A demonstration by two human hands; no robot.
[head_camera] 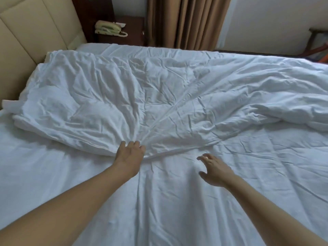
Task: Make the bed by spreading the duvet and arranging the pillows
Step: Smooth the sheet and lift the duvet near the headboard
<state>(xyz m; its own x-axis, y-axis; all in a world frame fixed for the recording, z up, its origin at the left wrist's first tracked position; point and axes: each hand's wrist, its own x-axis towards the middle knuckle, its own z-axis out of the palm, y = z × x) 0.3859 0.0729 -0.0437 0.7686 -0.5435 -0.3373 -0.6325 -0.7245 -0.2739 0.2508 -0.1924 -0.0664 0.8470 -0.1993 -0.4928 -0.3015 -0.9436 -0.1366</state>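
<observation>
- The duvet (159, 96) is cut off by the right edge.
- Fingertips of the left hand (130, 155) are hidden at the duvet's near hem.
- Beyond the duvet, the telephone (108, 27) keypad is too small to be read.

**White on white, framed in beige and brown**

Duvet (124, 96): plain white, no pattern, creases shading to pale blue-grey. Bed surface beneath (177, 201): the same plain white, faintly bluish in the folds. Headboard (35, 32): cream-beige, unpatterned panels. Curtain (188, 20): solid tan-brown, darker brown in the pleats. Nightstand (131, 31): dark reddish-brown. Telephone (108, 27): pale yellowish-green, cord lighter cream. Wall (266, 22): off-white, plain. Chair at the far right edge (317, 41): dark brown frame, with a streak of orange-red near it, too blurred to identify.
</observation>
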